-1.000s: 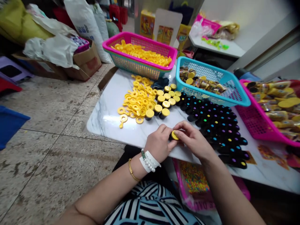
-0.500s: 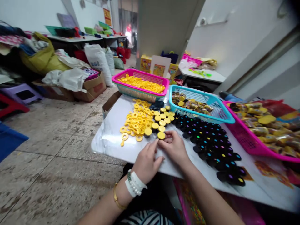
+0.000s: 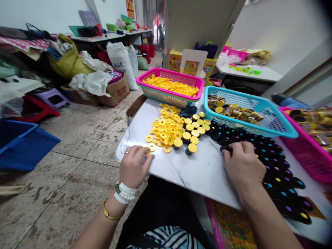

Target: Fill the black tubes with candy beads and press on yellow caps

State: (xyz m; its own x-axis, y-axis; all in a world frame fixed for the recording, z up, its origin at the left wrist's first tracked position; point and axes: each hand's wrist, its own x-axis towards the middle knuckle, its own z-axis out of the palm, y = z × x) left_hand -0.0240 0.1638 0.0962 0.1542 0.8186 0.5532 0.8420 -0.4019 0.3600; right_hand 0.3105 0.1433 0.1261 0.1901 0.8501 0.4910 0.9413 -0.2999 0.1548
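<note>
My left hand (image 3: 134, 166) is at the table's near left edge, thumb and fingers pinched on a small yellow ring piece (image 3: 147, 152). A heap of similar yellow ring pieces (image 3: 166, 129) lies just beyond it. My right hand (image 3: 243, 164) reaches over the left side of several rows of black pieces with coloured dots (image 3: 276, 159). Its fingers are closed on one black piece (image 3: 226, 148), partly hidden by the hand. Between the hands stand several round black pieces with yellow tops (image 3: 192, 148), the nearest one apart from both hands.
A pink basket (image 3: 169, 72) of yellow rings stands at the back. Right of it, a blue basket (image 3: 275, 103) holds small yellow-and-brown containers; a pink basket (image 3: 298, 155) is at the far right. A dark cloth (image 3: 188, 111) lies behind the heap. A blue bin (image 3: 28, 148) is on the floor.
My hands have parted from the nearest yellow-topped piece, which now stands alone. The left hand moved left to the yellow rings, the right hand moved right to the black pieces. The view shifted.
</note>
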